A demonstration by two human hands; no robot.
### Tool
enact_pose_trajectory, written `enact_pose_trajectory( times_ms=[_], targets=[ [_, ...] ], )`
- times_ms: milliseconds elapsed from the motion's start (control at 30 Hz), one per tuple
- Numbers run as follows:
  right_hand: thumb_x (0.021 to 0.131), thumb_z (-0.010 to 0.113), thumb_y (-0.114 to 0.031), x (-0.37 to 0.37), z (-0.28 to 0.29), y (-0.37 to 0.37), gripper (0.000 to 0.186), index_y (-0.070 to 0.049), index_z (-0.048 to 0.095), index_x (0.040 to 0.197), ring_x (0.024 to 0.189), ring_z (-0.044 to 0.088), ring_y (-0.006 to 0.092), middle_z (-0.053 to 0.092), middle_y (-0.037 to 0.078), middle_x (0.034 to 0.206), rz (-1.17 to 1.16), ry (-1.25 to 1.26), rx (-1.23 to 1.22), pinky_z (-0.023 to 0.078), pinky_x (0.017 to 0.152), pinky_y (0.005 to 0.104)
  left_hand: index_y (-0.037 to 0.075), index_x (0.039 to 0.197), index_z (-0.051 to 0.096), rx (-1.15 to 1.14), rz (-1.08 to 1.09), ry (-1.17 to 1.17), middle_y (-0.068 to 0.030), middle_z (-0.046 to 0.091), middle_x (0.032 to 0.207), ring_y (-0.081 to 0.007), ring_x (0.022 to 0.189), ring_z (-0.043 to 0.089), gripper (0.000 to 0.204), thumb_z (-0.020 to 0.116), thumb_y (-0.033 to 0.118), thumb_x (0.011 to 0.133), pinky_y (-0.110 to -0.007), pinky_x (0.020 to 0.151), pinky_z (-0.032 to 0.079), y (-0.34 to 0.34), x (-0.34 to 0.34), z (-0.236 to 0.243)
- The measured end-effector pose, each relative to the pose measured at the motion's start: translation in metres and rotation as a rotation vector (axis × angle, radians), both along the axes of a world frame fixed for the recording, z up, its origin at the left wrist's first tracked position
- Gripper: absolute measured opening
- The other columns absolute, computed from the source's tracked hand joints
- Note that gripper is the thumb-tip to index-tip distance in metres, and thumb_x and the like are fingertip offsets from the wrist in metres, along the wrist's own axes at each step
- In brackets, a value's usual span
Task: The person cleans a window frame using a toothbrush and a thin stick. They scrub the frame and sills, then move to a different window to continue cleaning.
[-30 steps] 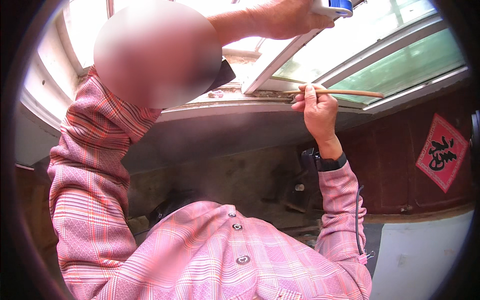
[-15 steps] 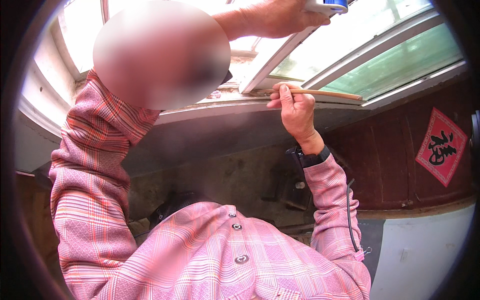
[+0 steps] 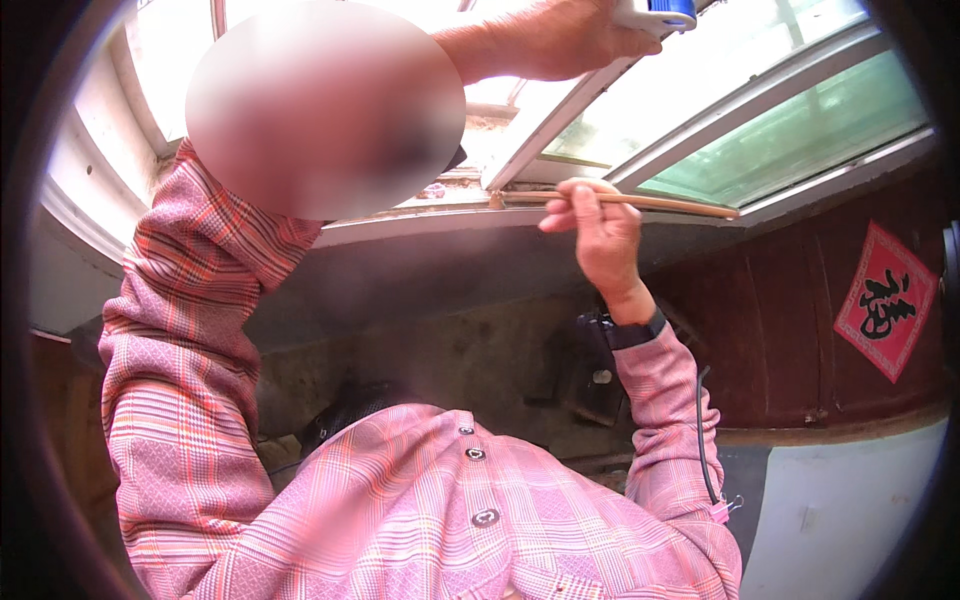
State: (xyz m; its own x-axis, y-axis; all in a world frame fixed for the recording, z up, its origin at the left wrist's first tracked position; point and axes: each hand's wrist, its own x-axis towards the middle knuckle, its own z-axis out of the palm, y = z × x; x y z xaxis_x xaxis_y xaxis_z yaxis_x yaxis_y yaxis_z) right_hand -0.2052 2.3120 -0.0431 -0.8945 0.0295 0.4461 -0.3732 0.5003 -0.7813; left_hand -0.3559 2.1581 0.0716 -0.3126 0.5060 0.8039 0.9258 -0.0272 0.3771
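My right hand (image 3: 600, 235) is raised to the window ledge (image 3: 400, 225) and shut on a thin wooden stick (image 3: 680, 205), which lies level along the ledge with its tip toward the white window frame bar (image 3: 560, 120). A black watch (image 3: 630, 330) sits on that wrist. My left hand (image 3: 540, 45) reaches higher, at the top edge of the view, and grips a white and blue object (image 3: 655, 12) that is mostly cut off. Both arms wear pink plaid sleeves (image 3: 170, 380).
Greenish window panes (image 3: 800, 120) slope away to the right. A dark red wooden wall below carries a red diamond-shaped paper (image 3: 885, 300). A white panel (image 3: 850, 510) fills the lower right. A dark cluttered surface (image 3: 450, 350) lies under the ledge.
My right hand has slid left along the ledge with the stick. My left hand stays up at the top holding the white and blue object.
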Motion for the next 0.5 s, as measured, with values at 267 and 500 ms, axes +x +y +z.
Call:
enact_pose_trajectory(
  times_ms=[267, 500],
  targets=[
    [0.096, 0.052, -0.012, 0.001, 0.013, 0.033, 0.017, 0.0, 0.064, 0.095, 0.058, 0.066, 0.0147, 0.067, 0.011, 0.075, -0.288, 0.076, 0.372, 0.051, 0.054, 0.0282, 0.004, 0.112, 0.061, 0.134, 0.155, -0.017, -0.0186, 0.061, 0.088, -0.028, 0.08, 0.061, 0.033, 0.056, 0.027, 0.089, -0.04, 0.069, 0.049, 0.017, -0.005, -0.013],
    [0.096, 0.055, -0.012, -0.008, 0.014, 0.014, 0.018, 0.001, 0.067, 0.095, 0.055, 0.065, 0.0143, 0.067, 0.008, 0.068, -0.192, 0.143, 0.484, 0.049, 0.05, 0.0269, -0.005, 0.106, 0.06, 0.072, -0.024, -0.254, -0.0215, 0.062, 0.09, -0.0289, 0.082, 0.061, 0.034, 0.057, 0.024, 0.089, -0.043, 0.074, 0.049, 0.023, 0.003, -0.002]
  ],
)
